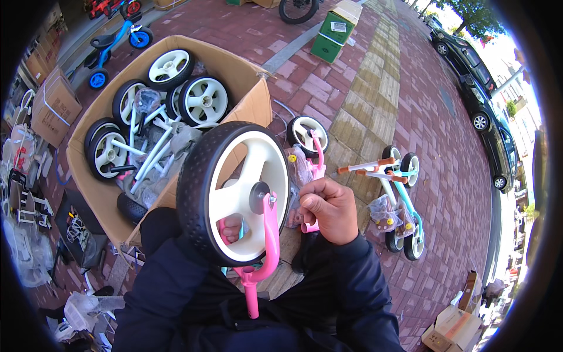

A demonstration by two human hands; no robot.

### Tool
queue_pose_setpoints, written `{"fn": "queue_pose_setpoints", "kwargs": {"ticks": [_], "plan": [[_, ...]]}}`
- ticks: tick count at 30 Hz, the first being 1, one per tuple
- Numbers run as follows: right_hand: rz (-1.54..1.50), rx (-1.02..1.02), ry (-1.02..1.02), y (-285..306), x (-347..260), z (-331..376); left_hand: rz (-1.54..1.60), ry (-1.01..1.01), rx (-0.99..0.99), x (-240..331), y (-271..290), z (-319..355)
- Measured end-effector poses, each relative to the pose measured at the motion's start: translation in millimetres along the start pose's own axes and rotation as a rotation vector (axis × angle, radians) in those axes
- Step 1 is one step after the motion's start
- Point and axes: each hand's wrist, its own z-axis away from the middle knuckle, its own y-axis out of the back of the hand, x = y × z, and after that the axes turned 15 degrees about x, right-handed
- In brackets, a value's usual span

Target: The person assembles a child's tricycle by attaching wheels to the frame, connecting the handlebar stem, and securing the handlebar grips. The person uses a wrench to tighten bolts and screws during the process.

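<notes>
In front of me stands a wheel [196,193] with a black dimpled tyre and cream spokes, set in a pink fork [271,237] whose stem points down toward my lap. A bolt end [272,199] shows at the hub on the fork's near leg. My left hand [231,230], partly seen between the spokes, is closed on the fork's far leg; the wheel hides the rest of it. Just right of the hub, my right hand [333,210] is closed in a pinch. Whatever is between its fingertips is too small to make out.
A cardboard box [258,108] of wheels and pale frame tubes stands at left. Beyond my right hand lies a pink frame [317,167]; a light-blue balance bike frame [410,205] rests on the bricks. A green carton [333,41] is farther off, and cardboard [451,328] lies lower right.
</notes>
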Motion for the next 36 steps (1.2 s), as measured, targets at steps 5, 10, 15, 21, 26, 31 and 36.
{"fn": "queue_pose_setpoints", "kwargs": {"ticks": [5,10,15,21,26,31,36], "plan": [[0.255,0.21,0.308,-26,1,11,-0.014,-0.052,0.065,-2,0,1],[0.504,0.208,0.835,-38,-1,12,-0.002,-0.02,0.044,-2,6,-1],[0.537,0.107,0.824,-34,-6,15,0.045,0.046,-0.004,-1,10,-1],[0.577,0.061,0.82,-30,-13,12,0.056,0.061,-0.013,-1,8,-2],[0.59,0.065,0.78,-29,-13,12,0.041,0.046,0.0,0,6,-1],[0.637,0.097,0.756,-32,-10,13,0.033,0.043,0.005,-2,5,-1],[0.588,0.079,0.868,-31,-11,9,0.017,0.036,0.01,-4,4,-3]]}}
